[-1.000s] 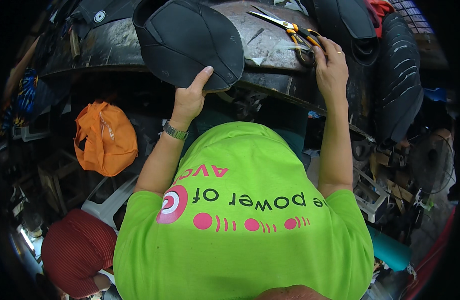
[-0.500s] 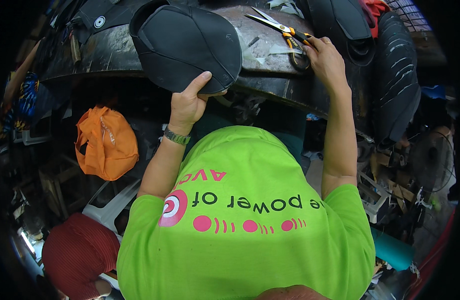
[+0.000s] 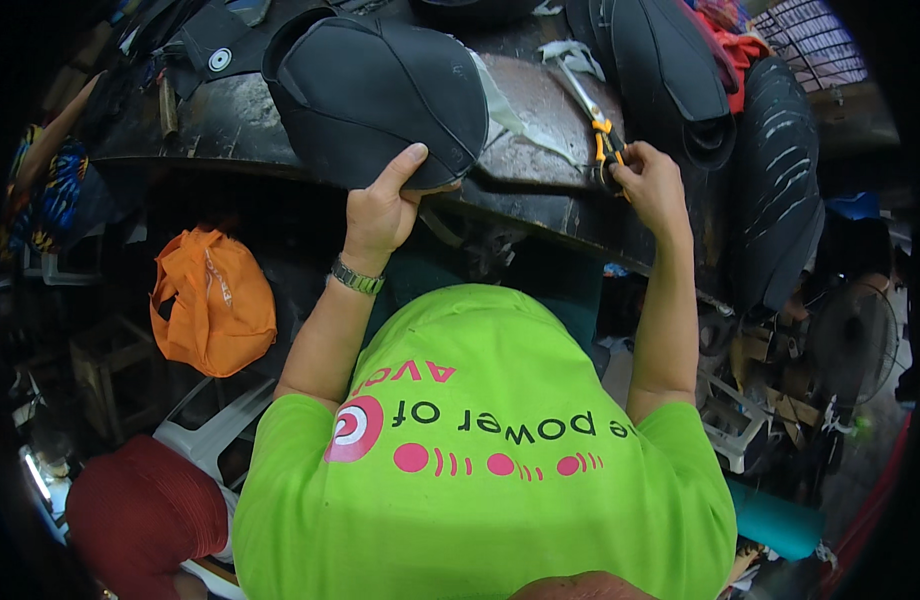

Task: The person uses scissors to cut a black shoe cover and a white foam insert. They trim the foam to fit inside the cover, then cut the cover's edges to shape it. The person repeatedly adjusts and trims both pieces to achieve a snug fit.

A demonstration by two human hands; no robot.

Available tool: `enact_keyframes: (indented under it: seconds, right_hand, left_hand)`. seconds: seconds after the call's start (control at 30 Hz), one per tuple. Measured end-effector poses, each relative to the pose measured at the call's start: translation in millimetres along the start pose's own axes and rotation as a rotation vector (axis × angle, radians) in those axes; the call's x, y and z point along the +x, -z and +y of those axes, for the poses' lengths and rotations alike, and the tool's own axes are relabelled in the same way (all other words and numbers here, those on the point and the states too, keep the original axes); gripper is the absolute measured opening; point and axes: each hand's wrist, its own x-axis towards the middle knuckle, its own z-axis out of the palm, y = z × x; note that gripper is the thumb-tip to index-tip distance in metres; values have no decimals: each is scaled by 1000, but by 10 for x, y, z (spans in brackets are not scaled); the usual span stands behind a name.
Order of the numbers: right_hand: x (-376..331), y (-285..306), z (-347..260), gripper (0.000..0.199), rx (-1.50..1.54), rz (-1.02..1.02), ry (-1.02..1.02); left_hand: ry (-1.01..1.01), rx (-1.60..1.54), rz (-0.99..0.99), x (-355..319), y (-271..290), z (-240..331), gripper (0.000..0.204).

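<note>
My left hand (image 3: 380, 213) grips the lower edge of a rounded black padded piece (image 3: 380, 105) with stitched seams, thumb on top and fingers beneath. A pale strip (image 3: 525, 125) shows beside its right side and reaches over the bench toward the scissors. My right hand (image 3: 655, 185) is closed at the handles of yellow-and-black scissors (image 3: 602, 135), whose blades point away from me toward a crumpled white scrap (image 3: 572, 58). The blades look closed together. Part of the handle is hidden by my fingers.
The dark, worn bench (image 3: 220, 125) has more black padded pieces (image 3: 665, 60) at its right. A ridged black stack (image 3: 775, 190) stands beyond them. An orange bag (image 3: 215, 300) hangs low at the left, above a white chair (image 3: 220, 425). A fan (image 3: 855, 335) stands far right.
The scissors have turned more upright, and their blades have come together. My right hand has moved slightly down along with the handles. My left hand keeps its hold on the black piece.
</note>
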Motion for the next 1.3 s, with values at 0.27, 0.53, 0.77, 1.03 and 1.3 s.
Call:
enact_keyframes:
  seconds: [0.27,0.53,0.77,1.03,1.3]
  right_hand:
    - [-511,-163,16,44,1195,-457,-8]
    - [-764,-633,-275,84,1079,-871,64]
    - [-733,-841,-422,58,1389,-851,43]
    - [-799,-766,-571,53,1318,-788,-46]
    - [-914,-778,-637,48,1262,-671,-101]
  left_hand:
    - [-111,129,158,158,-47,99,24]
    - [-300,512,63,138,47,34,24]
    - [-131,144,61,-78,98,-155,22]
    - [-266,519,87,-88,432,-286,26]
    - [-427,826,39,-145,434,-297,34]
